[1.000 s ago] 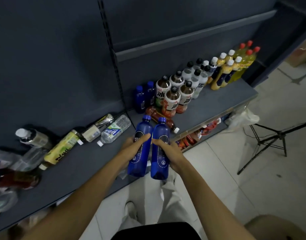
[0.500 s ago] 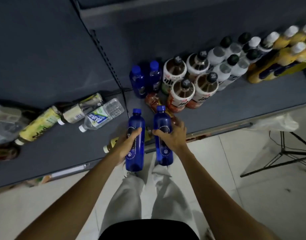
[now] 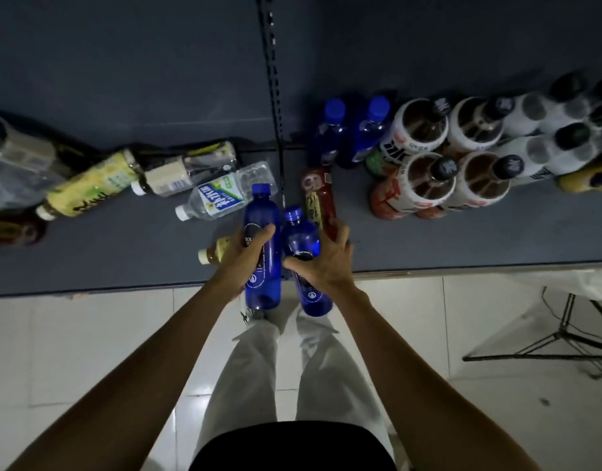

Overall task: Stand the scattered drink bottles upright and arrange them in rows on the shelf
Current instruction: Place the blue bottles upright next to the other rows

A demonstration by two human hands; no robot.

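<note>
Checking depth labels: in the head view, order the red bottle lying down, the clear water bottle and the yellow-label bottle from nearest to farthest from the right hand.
1. Red bottle, just beyond the right hand.
2. Water bottle, left.
3. Yellow-label bottle, far left.

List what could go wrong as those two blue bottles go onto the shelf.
1. The red-brown bottle lying flat sits between the held blue plastic bottles and the two upright blue bottles; it may get knocked or block the row.
2. The small yellow bottle lies under the left hand, easily nudged off the edge.
</note>
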